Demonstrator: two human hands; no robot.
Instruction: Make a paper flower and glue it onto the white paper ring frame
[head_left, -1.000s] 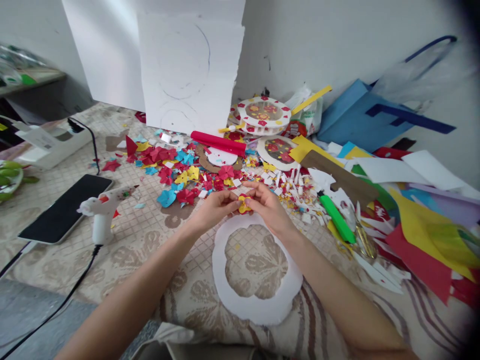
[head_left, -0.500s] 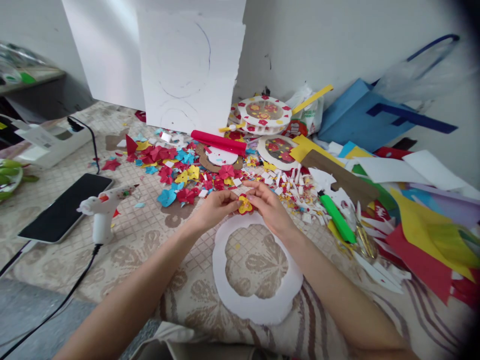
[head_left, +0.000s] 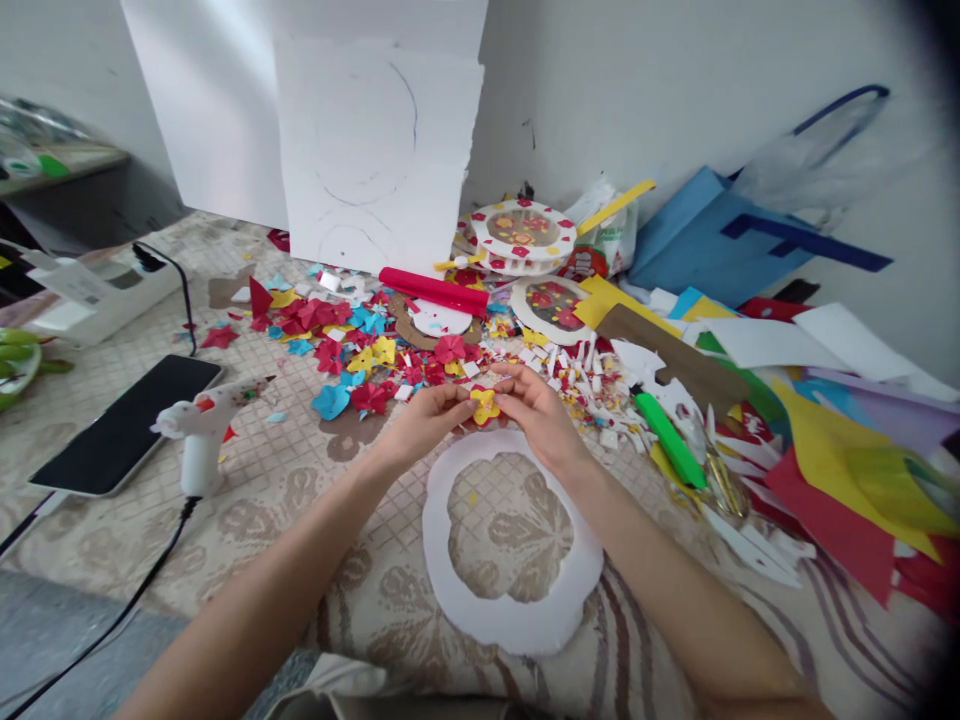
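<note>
Between my two hands is a small paper flower (head_left: 485, 405), yellow on top with red showing around and at its middle. My left hand (head_left: 431, 418) pinches its left edge between thumb and forefinger. On the opposite edge, my right hand (head_left: 538, 412) pinches it too, its other fingers loosely bent. Just below the hands a white scalloped ring (head_left: 442, 560) lies flat on the patterned tablecloth. Beyond them spreads a heap of cut paper flowers, including red ones (head_left: 315, 312) and a blue one (head_left: 331, 401).
A white glue gun (head_left: 199, 450) stands at left by a phone (head_left: 127, 425). At right lie a green cutter (head_left: 670, 438), scissors (head_left: 724, 485) and coloured sheets (head_left: 847, 450). Decorated round lanterns (head_left: 525, 240), a red roll (head_left: 433, 291) and white boards (head_left: 375, 150) are at the back.
Both hands stay on the flower, which now faces up a little more and shows more yellow. The whole view has shifted slightly.
</note>
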